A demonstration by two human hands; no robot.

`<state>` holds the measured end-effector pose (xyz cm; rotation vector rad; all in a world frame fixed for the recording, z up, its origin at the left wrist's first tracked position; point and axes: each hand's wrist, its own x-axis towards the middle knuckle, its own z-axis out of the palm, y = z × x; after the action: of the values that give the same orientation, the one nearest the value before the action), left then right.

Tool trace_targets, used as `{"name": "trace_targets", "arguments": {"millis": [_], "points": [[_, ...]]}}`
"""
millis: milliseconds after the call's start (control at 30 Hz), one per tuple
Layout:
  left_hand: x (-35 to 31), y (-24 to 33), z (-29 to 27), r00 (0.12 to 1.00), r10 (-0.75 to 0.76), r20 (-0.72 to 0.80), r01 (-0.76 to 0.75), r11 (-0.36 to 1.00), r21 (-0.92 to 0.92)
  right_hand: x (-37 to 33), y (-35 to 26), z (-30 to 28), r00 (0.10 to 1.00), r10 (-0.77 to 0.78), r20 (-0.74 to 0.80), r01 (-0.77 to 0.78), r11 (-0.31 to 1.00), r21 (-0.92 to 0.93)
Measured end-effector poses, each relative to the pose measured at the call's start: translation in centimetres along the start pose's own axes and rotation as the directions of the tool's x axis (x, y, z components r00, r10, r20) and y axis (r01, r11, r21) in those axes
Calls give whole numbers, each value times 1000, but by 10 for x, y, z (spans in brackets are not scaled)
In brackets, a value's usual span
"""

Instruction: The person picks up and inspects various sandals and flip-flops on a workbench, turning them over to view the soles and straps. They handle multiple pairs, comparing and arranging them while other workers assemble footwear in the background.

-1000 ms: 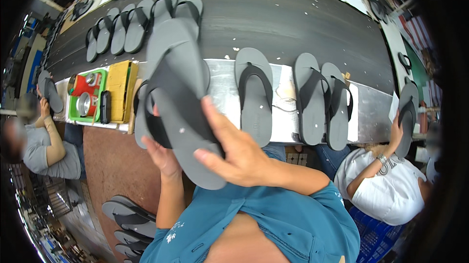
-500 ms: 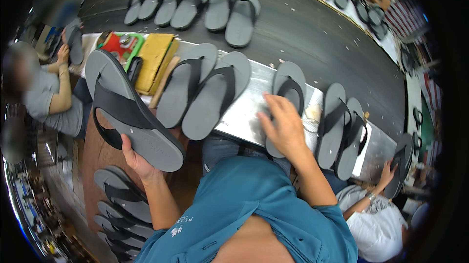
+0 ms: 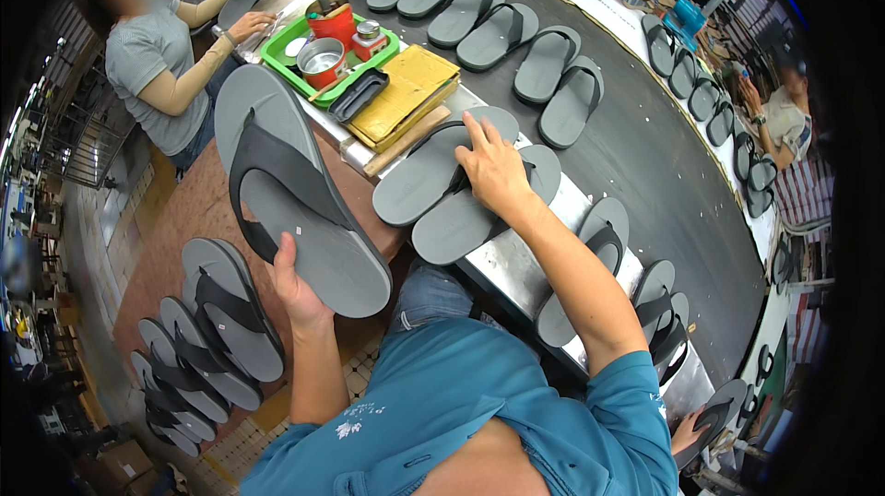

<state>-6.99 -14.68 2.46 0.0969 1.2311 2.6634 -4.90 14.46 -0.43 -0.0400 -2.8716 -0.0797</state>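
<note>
My left hand (image 3: 302, 293) grips a grey flip-flop (image 3: 309, 210) with a black strap by its edge near the heel, thumb on the footbed. The sandal is held up, toe pointing away from me. My right hand (image 3: 496, 167) is over the toe end of another grey flip-flop (image 3: 415, 178), fingers apart, close to its strap; whether it touches is hard to tell. Just beside that lies a second flip-flop (image 3: 461, 224), its strap partly under my hand. Further right, one more flip-flop (image 3: 555, 319) is partly hidden by my right forearm.
Several flip-flops stand on a brown board (image 3: 166, 261) at left. A green tray (image 3: 277, 55) with tins and a yellow block (image 3: 410, 90) sit ahead. Beyond runs a dark conveyor belt (image 3: 636, 164) bearing sandals. A co-worker (image 3: 152, 63) handles a sandal at far left; another person's hand (image 3: 687, 431) holds one at lower right.
The view has swung, bringing the tray and left co-worker further in. My right hand has moved left, from the single flip-flop to the pair. My left hand still holds its flip-flop.
</note>
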Motion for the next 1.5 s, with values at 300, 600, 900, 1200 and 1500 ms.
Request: {"name": "trace_targets", "arguments": {"millis": [300, 600, 900, 1200, 1500], "points": [[12, 3, -45, 992, -30, -119, 25, 999, -41, -78, 37, -80, 987, 152, -43, -146, 981, 128], [23, -3, -47, 994, -99, -45, 86, 969, -230, -26, 23, -63, 999, 35, -20, -34, 998, 59], [28, -17, -62, 977, -210, -44, 198, 961, -193, -71, 47, -155, 752, 445, -486, -364, 895, 256], [47, -43, -21, 950, -294, 102, 302, 951, -66, -244, 15, -58, 283, 945, 161, -955, 263, 133], [41, -59, 14, 718, -446, 534, 520, 854, 15, -276, -11, -86, 272, 931, -245, -783, 362, 506]]}}
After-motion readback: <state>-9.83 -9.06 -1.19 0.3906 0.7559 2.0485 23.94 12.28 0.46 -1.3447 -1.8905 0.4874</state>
